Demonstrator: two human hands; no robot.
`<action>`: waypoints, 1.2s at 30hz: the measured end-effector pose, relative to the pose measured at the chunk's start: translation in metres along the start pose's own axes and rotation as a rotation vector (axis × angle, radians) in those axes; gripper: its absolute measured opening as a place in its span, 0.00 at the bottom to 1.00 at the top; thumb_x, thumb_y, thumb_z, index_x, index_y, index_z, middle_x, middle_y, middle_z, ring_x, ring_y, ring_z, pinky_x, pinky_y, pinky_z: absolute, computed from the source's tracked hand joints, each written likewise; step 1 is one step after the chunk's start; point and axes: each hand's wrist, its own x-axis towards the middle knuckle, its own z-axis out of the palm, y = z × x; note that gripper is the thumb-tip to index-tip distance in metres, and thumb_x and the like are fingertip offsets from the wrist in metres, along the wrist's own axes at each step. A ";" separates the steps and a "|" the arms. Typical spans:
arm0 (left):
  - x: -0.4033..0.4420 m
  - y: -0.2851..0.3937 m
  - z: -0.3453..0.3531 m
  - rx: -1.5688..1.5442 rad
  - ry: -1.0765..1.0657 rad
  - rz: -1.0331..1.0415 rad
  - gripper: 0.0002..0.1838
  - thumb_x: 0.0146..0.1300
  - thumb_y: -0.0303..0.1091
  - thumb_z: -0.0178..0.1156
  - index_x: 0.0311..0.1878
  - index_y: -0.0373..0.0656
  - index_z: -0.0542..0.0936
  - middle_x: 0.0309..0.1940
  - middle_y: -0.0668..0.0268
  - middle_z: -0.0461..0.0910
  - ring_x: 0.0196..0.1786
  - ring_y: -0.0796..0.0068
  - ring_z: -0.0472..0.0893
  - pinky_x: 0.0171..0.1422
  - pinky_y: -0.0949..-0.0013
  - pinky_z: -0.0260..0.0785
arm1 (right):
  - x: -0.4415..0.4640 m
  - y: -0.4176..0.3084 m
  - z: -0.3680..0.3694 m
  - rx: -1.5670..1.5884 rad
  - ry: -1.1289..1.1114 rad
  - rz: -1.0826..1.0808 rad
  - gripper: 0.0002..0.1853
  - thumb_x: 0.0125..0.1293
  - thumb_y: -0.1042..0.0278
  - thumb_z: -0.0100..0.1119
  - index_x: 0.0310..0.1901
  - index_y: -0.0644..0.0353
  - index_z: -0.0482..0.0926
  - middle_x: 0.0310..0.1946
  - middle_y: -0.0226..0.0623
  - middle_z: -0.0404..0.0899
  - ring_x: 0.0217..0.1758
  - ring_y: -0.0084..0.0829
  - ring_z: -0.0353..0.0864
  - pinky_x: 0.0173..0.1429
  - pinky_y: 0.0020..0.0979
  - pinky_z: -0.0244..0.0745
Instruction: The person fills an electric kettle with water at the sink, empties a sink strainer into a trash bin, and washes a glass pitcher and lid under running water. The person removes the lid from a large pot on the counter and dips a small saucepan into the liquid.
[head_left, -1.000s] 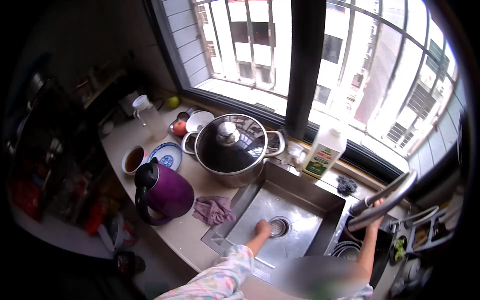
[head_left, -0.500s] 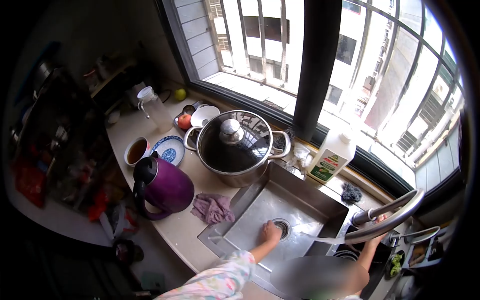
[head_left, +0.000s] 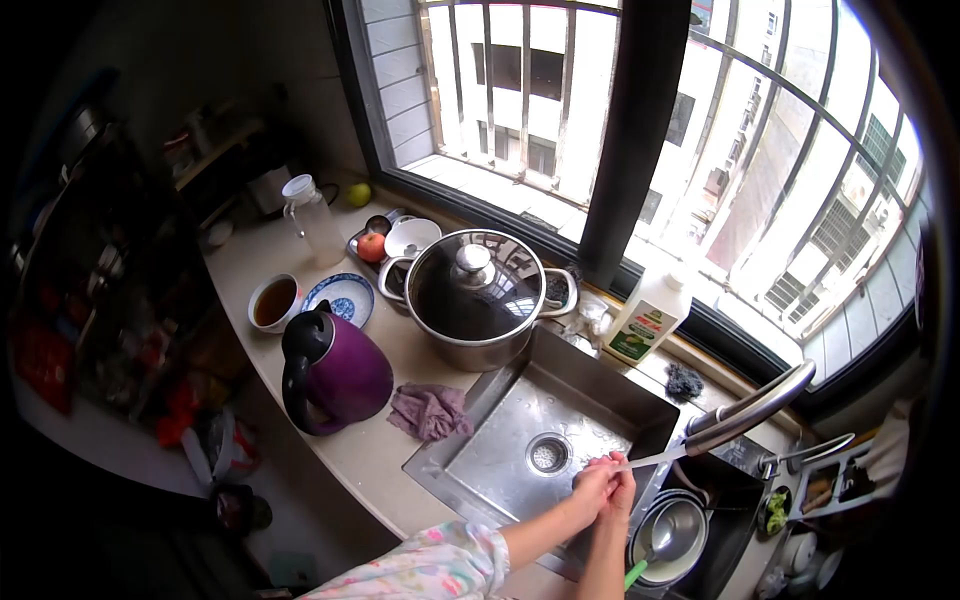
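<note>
My left hand (head_left: 592,489) and my right hand (head_left: 618,492) are together over the right part of the steel sink (head_left: 500,465), to the right of the round drain (head_left: 549,454). Water streams onto them from the curved faucet (head_left: 750,405). The fingers of both hands overlap and blur together, so whether anything is between them cannot be made out. A crumpled purple cloth (head_left: 430,411) lies at the sink's left edge. Metal bowls (head_left: 672,535) sit in the second basin, right of my hands.
A large lidded pot (head_left: 475,295) stands behind the sink. On the left are a purple kettle (head_left: 338,370), a bowl of brown liquid (head_left: 274,303), a blue-and-white plate (head_left: 340,300) and a glass jug (head_left: 314,225). A white bottle (head_left: 645,318) stands by the window.
My left hand has moved from beside the drain to the right, and my right hand has come down from the faucet to meet it. The faucet's stream now falls on the hands.
</note>
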 end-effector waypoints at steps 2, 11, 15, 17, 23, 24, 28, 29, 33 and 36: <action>-0.020 0.004 -0.007 0.927 0.018 0.433 0.04 0.56 0.26 0.55 0.33 0.37 0.78 0.30 0.63 0.79 0.36 0.69 0.80 0.38 0.67 0.74 | 0.001 0.011 -0.018 -0.028 -0.002 0.027 0.13 0.62 0.59 0.52 0.37 0.62 0.72 0.32 0.41 0.77 0.35 0.37 0.77 0.41 0.38 0.76; -0.022 0.059 -0.045 1.748 -0.875 1.190 0.24 0.52 0.23 0.50 0.56 0.36 0.66 0.58 0.51 0.65 0.58 0.53 0.69 0.59 0.60 0.65 | 0.002 0.006 0.003 -0.122 0.091 0.108 0.16 0.65 0.54 0.46 0.41 0.62 0.69 0.32 0.45 0.76 0.34 0.44 0.77 0.41 0.44 0.74; -0.028 0.066 -0.037 2.030 -0.777 1.459 0.25 0.55 0.29 0.50 0.59 0.36 0.66 0.62 0.53 0.62 0.66 0.54 0.59 0.69 0.53 0.51 | 0.005 0.006 0.003 0.001 -0.072 0.166 0.21 0.67 0.50 0.43 0.44 0.63 0.69 0.41 0.50 0.76 0.45 0.50 0.75 0.50 0.48 0.71; -0.041 0.078 -0.013 2.247 -0.697 1.372 0.26 0.53 0.34 0.53 0.57 0.38 0.68 0.59 0.55 0.66 0.64 0.55 0.63 0.65 0.52 0.57 | 0.006 0.007 0.005 -0.054 -0.115 0.159 0.21 0.67 0.48 0.43 0.42 0.61 0.71 0.42 0.45 0.76 0.47 0.43 0.75 0.52 0.43 0.71; -0.015 0.068 -0.005 1.715 -0.676 0.562 0.16 0.53 0.34 0.58 0.46 0.40 0.75 0.39 0.57 0.77 0.42 0.65 0.77 0.46 0.60 0.70 | 0.003 -0.016 -0.002 -1.054 0.096 -0.001 0.23 0.64 0.46 0.48 0.33 0.61 0.77 0.26 0.34 0.77 0.30 0.27 0.79 0.36 0.28 0.75; -0.009 0.065 -0.006 1.548 -0.680 0.510 0.14 0.55 0.33 0.58 0.45 0.41 0.76 0.33 0.59 0.79 0.36 0.69 0.80 0.39 0.65 0.73 | 0.002 -0.017 -0.004 -1.068 0.007 -0.136 0.22 0.63 0.48 0.52 0.31 0.63 0.77 0.22 0.29 0.75 0.23 0.23 0.75 0.27 0.25 0.73; -0.006 0.076 0.016 0.886 -0.440 -0.109 0.10 0.59 0.33 0.57 0.41 0.38 0.77 0.27 0.68 0.78 0.27 0.82 0.78 0.31 0.80 0.74 | -0.014 -0.078 0.015 -1.222 -0.057 -0.567 0.11 0.62 0.65 0.56 0.40 0.63 0.77 0.28 0.29 0.74 0.24 0.18 0.72 0.22 0.19 0.69; -0.009 0.077 0.021 0.792 -0.399 -0.126 0.10 0.59 0.33 0.57 0.40 0.38 0.77 0.25 0.68 0.77 0.25 0.81 0.77 0.28 0.79 0.73 | -0.010 -0.101 0.016 -1.196 0.043 -0.790 0.10 0.62 0.67 0.55 0.42 0.62 0.76 0.30 0.29 0.74 0.25 0.18 0.72 0.22 0.18 0.68; -0.024 0.087 0.025 0.751 -0.385 -0.148 0.08 0.57 0.33 0.58 0.31 0.37 0.77 0.21 0.64 0.76 0.23 0.76 0.78 0.23 0.75 0.70 | 0.062 -0.223 -0.061 -1.139 0.496 -1.020 0.25 0.66 0.68 0.50 0.63 0.64 0.60 0.54 0.42 0.70 0.52 0.31 0.71 0.47 0.26 0.71; -0.015 0.083 -0.008 1.469 -0.404 0.156 0.12 0.54 0.38 0.59 0.27 0.36 0.78 0.24 0.58 0.79 0.29 0.65 0.80 0.32 0.65 0.73 | 0.093 -0.256 -0.061 -0.935 0.407 -0.821 0.26 0.65 0.67 0.50 0.63 0.62 0.60 0.51 0.40 0.72 0.52 0.31 0.72 0.50 0.25 0.70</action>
